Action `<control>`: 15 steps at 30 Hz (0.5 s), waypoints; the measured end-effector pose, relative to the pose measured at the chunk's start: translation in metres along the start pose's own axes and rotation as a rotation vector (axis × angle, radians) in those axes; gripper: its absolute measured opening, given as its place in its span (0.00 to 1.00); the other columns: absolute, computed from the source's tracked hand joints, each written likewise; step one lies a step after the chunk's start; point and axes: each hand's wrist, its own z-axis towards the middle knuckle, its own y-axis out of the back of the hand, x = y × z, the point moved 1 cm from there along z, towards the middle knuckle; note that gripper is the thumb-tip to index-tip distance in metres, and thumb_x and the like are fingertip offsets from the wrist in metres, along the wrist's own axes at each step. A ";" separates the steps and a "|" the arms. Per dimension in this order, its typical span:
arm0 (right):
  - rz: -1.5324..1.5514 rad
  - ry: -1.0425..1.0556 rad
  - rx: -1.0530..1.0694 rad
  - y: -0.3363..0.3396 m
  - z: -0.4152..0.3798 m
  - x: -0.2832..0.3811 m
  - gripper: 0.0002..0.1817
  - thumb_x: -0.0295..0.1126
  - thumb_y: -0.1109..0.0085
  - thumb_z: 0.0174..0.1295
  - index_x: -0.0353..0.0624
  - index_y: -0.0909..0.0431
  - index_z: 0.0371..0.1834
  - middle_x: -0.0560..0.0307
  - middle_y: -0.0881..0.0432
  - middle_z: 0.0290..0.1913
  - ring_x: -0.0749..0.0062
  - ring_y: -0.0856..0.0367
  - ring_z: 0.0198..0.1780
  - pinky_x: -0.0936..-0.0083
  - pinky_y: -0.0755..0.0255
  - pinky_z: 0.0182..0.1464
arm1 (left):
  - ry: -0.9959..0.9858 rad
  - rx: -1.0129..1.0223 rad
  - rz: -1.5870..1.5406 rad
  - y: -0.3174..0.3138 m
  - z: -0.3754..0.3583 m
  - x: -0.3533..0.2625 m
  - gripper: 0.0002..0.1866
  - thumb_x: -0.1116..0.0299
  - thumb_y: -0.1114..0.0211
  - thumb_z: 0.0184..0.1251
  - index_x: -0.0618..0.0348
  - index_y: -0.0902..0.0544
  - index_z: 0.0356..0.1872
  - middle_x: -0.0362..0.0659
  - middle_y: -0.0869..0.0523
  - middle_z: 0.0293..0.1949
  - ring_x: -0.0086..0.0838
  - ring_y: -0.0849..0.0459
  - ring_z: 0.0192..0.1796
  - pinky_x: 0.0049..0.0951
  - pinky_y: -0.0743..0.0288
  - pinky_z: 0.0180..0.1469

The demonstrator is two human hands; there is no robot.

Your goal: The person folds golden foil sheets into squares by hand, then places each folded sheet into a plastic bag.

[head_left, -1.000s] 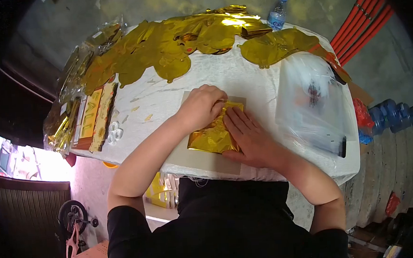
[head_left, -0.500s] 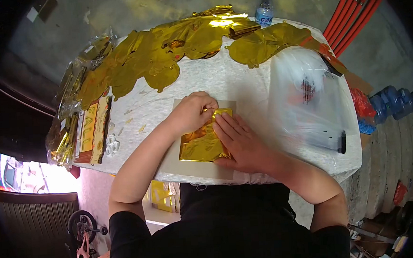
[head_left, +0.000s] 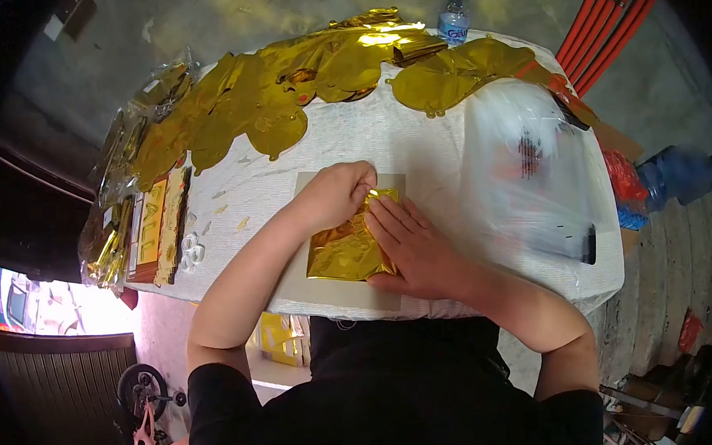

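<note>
A folded gold foil balloon [head_left: 346,256] lies as a flat, creased square on a grey-beige board [head_left: 315,292] near the table's front edge. My left hand [head_left: 340,195] is closed at the upper edge of the foil, its fingertips pinched together there and partly hidden. Flat on the right part of the balloon rests my right hand [head_left: 415,247], fingers stretched out and pointing up towards the left hand. Only the lower left of the foil and a strip at its top show between the hands.
More flat gold foil balloons [head_left: 277,133] spread along the table's far side. A stack of clear plastic bags [head_left: 525,179] lies right, printed cards [head_left: 154,227] and white rings [head_left: 192,250] left. A water bottle [head_left: 454,14] stands at the back.
Hardly anything differs: my left hand has shifted very slightly at the foil's upper edge. My right hand stays flat on the balloon.
</note>
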 end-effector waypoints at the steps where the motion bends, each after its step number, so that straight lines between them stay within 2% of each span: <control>1: -0.004 0.001 0.004 0.001 0.000 0.000 0.45 0.59 0.50 0.62 0.29 0.44 0.69 0.35 0.45 0.72 0.49 0.52 0.76 0.51 0.62 0.75 | 0.000 0.000 -0.001 -0.002 -0.001 0.001 0.03 0.77 0.43 0.60 0.62 0.24 0.35 0.53 0.18 0.35 0.49 0.20 0.42 0.40 0.27 0.42; 3: -0.008 0.001 0.008 0.000 0.000 0.000 0.45 0.59 0.50 0.62 0.29 0.44 0.69 0.35 0.44 0.71 0.49 0.52 0.76 0.51 0.61 0.75 | -0.120 -0.119 0.039 -0.009 -0.002 0.005 0.04 0.76 0.43 0.62 0.61 0.25 0.38 0.52 0.18 0.34 0.49 0.20 0.43 0.41 0.27 0.45; 4: -0.010 0.003 0.002 -0.001 0.000 0.000 0.45 0.59 0.50 0.62 0.29 0.44 0.69 0.35 0.44 0.71 0.48 0.52 0.76 0.51 0.61 0.75 | -0.121 -0.118 0.038 -0.012 -0.002 0.007 0.04 0.76 0.43 0.62 0.61 0.25 0.38 0.52 0.18 0.34 0.49 0.20 0.43 0.41 0.27 0.45; 6: -0.011 0.003 -0.003 -0.001 0.000 -0.001 0.45 0.59 0.50 0.62 0.29 0.44 0.69 0.35 0.44 0.71 0.48 0.51 0.76 0.50 0.61 0.75 | -0.269 -0.213 0.092 -0.015 -0.002 0.009 0.04 0.76 0.43 0.63 0.61 0.25 0.38 0.51 0.18 0.34 0.49 0.21 0.43 0.42 0.28 0.47; 15: -0.012 0.005 0.011 -0.001 0.001 -0.001 0.46 0.59 0.50 0.62 0.29 0.45 0.69 0.36 0.46 0.72 0.48 0.53 0.76 0.50 0.61 0.75 | -0.312 -0.192 0.041 -0.014 -0.002 0.013 0.02 0.77 0.40 0.59 0.62 0.24 0.32 0.50 0.19 0.34 0.49 0.22 0.42 0.41 0.28 0.47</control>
